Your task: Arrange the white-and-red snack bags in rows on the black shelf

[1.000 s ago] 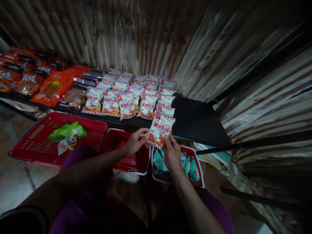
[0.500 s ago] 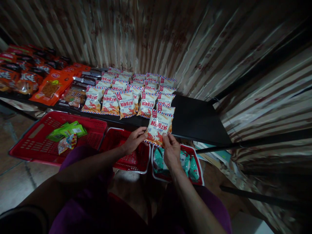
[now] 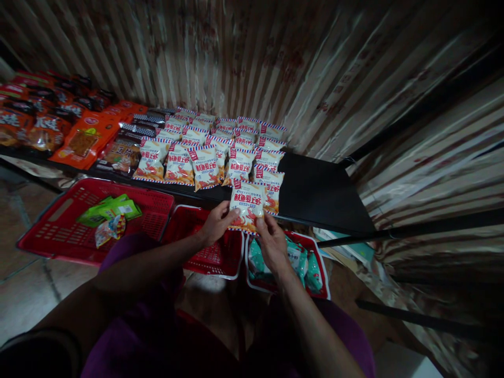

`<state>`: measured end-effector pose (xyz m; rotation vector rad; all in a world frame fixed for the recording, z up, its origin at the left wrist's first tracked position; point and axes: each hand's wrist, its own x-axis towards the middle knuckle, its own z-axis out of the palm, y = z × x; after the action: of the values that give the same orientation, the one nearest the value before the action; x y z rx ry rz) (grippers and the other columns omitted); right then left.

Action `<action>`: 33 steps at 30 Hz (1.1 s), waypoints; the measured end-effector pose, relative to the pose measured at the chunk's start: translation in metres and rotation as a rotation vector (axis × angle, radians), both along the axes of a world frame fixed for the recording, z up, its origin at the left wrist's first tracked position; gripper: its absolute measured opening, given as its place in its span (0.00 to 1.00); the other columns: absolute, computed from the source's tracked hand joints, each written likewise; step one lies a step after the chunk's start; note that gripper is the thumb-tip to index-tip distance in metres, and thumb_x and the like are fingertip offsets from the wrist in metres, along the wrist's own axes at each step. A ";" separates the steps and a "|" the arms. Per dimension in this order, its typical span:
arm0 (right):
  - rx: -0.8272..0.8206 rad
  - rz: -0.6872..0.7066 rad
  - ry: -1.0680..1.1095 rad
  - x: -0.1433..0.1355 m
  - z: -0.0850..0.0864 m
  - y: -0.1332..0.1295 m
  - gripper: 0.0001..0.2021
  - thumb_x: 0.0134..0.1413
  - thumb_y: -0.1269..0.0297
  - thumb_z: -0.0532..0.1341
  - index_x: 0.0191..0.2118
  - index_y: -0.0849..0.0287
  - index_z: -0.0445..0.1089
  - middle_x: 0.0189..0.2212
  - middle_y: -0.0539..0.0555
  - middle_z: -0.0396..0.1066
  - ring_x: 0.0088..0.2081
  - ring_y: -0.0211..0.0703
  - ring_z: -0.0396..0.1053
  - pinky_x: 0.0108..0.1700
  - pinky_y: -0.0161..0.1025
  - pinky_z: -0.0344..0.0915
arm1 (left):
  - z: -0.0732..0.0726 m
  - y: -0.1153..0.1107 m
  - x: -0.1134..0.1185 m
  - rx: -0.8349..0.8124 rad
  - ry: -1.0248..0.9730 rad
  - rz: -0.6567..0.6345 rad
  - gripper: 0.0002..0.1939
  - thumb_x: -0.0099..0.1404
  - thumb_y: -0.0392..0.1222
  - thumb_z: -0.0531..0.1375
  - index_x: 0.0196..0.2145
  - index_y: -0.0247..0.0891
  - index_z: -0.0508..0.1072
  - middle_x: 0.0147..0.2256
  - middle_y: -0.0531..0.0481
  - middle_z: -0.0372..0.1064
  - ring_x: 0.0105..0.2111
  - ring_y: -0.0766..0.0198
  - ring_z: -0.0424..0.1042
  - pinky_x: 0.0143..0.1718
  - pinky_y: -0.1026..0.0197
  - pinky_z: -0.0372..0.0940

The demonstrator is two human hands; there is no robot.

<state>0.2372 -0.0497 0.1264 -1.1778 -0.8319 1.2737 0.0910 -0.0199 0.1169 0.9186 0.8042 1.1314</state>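
Observation:
Between both hands is a white and orange snack bag point(image 3: 247, 202) with red lettering and striped edges, held upright at the shelf's front edge. My left hand point(image 3: 219, 221) grips its lower left side, thumb on the front. My right hand point(image 3: 272, 239) pinches the lower right corner. Behind it, rows of matching snack bags point(image 3: 207, 167) stand on the black shelf point(image 3: 315, 184). One of these bags point(image 3: 272, 190) is just behind and to the right of the held one, partly covered by it.
Orange and dark snack packs point(image 3: 84, 140) fill the shelf's left. Below stand a red basket point(image 3: 43, 231) with green packets point(image 3: 110, 209), a middle red basket point(image 3: 205, 257), and a right-hand basket point(image 3: 325, 283) holding teal bags point(image 3: 311, 270). A dark metal bar point(image 3: 433, 226) crosses at right.
Both hands have moved the held snack bag a little left, uncovering more of the bag behind it. My left thumb now shows on the bag's front.

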 end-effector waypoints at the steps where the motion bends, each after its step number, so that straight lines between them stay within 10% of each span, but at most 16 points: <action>1: 0.002 0.020 0.000 0.000 0.000 0.000 0.26 0.43 0.56 0.67 0.51 0.55 0.67 0.46 0.53 0.73 0.46 0.47 0.70 0.52 0.47 0.64 | 0.000 0.000 0.000 -0.002 -0.003 0.003 0.21 0.55 0.52 0.63 0.39 0.34 0.68 0.37 0.45 0.74 0.37 0.59 0.73 0.43 0.56 0.66; 20: 0.026 0.094 -0.092 0.002 -0.008 -0.003 0.43 0.34 0.61 0.71 0.60 0.51 0.55 0.52 0.54 0.68 0.49 0.48 0.68 0.54 0.49 0.62 | 0.000 0.002 -0.001 -0.019 0.089 -0.011 0.22 0.56 0.55 0.60 0.39 0.35 0.64 0.27 0.53 0.70 0.18 0.70 0.66 0.16 0.69 0.59; 33: 0.051 0.124 -0.105 0.002 0.001 -0.005 0.41 0.41 0.60 0.69 0.62 0.51 0.52 0.54 0.53 0.66 0.51 0.48 0.67 0.55 0.49 0.62 | -0.002 0.000 -0.001 0.051 0.091 -0.042 0.22 0.58 0.55 0.58 0.42 0.35 0.63 0.27 0.52 0.70 0.18 0.70 0.67 0.20 0.67 0.62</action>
<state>0.2396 -0.0551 0.1274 -1.1750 -1.0218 1.2916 0.0902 -0.0204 0.1149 1.0315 0.8296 1.0841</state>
